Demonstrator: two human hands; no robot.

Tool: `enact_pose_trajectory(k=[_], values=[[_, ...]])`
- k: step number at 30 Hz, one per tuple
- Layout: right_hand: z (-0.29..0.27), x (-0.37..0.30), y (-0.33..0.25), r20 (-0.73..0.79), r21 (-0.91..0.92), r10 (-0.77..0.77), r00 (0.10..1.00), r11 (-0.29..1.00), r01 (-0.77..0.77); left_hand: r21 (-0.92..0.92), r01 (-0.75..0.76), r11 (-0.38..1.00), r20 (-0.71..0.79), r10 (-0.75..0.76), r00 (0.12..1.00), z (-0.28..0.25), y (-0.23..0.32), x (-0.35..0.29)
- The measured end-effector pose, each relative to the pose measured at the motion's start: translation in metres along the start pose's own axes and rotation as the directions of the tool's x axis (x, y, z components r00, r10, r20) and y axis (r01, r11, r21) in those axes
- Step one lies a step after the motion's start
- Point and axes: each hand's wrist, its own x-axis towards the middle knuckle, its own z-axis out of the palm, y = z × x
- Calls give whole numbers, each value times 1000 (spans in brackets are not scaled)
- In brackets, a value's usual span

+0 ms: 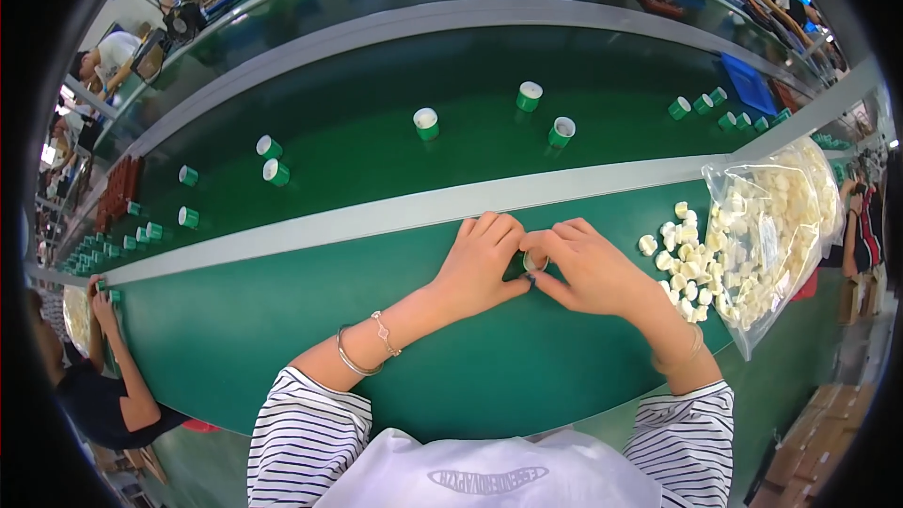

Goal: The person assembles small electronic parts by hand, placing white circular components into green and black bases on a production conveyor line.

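Note:
Over the green work surface [451,357], both my hands are closed around one small round cup [536,264] with a pale rim. My left hand [482,261] grips it from the left, thumb low and fingers curled at the far side. From the other side my right hand [591,270] presses its fingertips at the cup's opening and its thumb near the lower edge. Fingers cover most of the cup, so its inside is hard to make out. Right of my right hand lies a loose pile of small cream-coloured plastic pieces [691,263].
A clear plastic bag [776,235] of more cream pieces lies at the right. Beyond a pale rail [395,212], green-and-white cups [426,124] stand scattered along a green belt [339,122]. A blue tray [750,85] sits far right. Another person's arm [127,367] reaches in at the left.

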Motion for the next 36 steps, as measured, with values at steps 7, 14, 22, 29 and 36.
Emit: enact_pose_trajectory(k=[7, 14, 22, 29, 36], values=[[-63, -97, 55, -448, 289, 541, 712, 841, -458, -39, 253, 967, -240, -255, 937, -34, -51, 65], [-29, -124, 65, -450, -70, 459, 766, 837, -543, 321, 247, 914, -108, -223, 969, -44, -65, 87], [-11, -108, 59, -457, -23, 462, 760, 848, -529, 383, -27, 923, -130, 83, 988, 22, -54, 141], [-5, -119, 35, -318, 91, 406, 857, 913, -398, 32, -22, 999, 122, 18, 992, -7, 12, 94], [-19, -114, 57, -264, 76, 412, 872, 910, -407, 6, 18, 1000, 282, -19, 959, 11, 29, 24]])
